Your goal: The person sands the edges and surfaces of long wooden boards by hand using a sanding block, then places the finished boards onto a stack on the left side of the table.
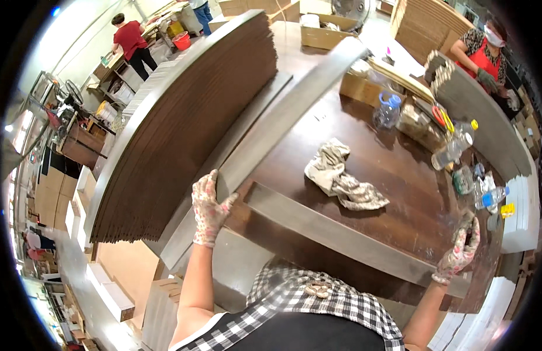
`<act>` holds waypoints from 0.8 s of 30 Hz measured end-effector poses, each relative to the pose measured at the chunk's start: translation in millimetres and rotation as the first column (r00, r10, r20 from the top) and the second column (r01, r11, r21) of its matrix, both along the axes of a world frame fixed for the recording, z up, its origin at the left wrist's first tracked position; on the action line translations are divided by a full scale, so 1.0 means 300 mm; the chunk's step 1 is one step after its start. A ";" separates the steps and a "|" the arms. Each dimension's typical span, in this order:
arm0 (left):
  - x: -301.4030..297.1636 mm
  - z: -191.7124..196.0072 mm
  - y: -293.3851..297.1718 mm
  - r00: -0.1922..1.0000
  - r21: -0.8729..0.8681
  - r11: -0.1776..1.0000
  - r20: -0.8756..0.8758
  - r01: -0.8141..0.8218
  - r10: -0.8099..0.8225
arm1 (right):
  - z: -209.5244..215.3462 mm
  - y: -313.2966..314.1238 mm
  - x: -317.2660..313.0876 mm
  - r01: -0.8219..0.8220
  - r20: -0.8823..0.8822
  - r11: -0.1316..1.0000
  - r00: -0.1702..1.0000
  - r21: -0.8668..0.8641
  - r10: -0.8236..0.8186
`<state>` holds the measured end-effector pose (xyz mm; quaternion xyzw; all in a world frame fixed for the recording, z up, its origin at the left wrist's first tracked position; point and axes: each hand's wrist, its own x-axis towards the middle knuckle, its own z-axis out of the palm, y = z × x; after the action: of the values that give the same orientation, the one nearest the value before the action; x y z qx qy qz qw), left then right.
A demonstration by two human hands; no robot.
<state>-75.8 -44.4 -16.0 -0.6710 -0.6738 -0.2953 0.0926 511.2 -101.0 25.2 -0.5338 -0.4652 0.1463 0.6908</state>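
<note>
My left hand [210, 209], in a flowered glove, grips the near edge of a long grey panel [288, 108]. This panel is tilted up and runs from the lower left to the far middle, beside a tall stack of similar panels [183, 126]. A second grey strip [341, 231] lies along the table's near edge. My right hand [459, 250], also gloved, is by that strip's right end, its fingers partly bent and apart, with nothing plainly in them. A stained, crumpled rag [344, 178] rests on the brown table [400, 216].
Plastic bottles [452, 151], a jug with a blue cap [388, 110] and scissors [443, 119] crowd the table's right side. Another panel stack [482, 111] stands at far right, near a masked co-worker [484, 55]. Cardboard boxes [124, 269] stand on the floor at left.
</note>
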 end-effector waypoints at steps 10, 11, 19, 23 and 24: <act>-0.179 -0.288 0.281 0.883 -0.442 0.783 -0.376 -0.437 0.281 | -0.049 0.086 -0.187 -0.044 0.006 0.990 0.999 -0.135 0.045; -0.179 -0.291 0.298 0.893 -0.433 0.797 -0.354 -0.420 0.278 | -0.050 0.091 -0.183 -0.028 -0.016 0.988 1.000 -0.154 0.026; -0.195 -0.281 0.297 0.888 -0.409 0.798 -0.322 -0.443 0.328 | -0.064 0.110 -0.229 -0.112 -0.032 0.972 0.994 -0.207 0.108; -0.215 -0.275 0.259 0.909 -0.376 0.828 -0.221 -0.415 0.355 | -0.052 0.102 -0.234 -0.099 0.015 0.951 0.994 -0.292 0.108; -0.214 -0.266 0.264 0.922 -0.460 0.800 -0.186 -0.386 0.338 | -0.062 0.098 -0.228 -0.024 0.079 0.942 0.995 -0.336 0.054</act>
<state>-140.1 34.9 -95.7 -0.5442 -0.8368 -0.0603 0.0070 442.8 -71.4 6.7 -0.6398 -0.4738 0.2133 0.5663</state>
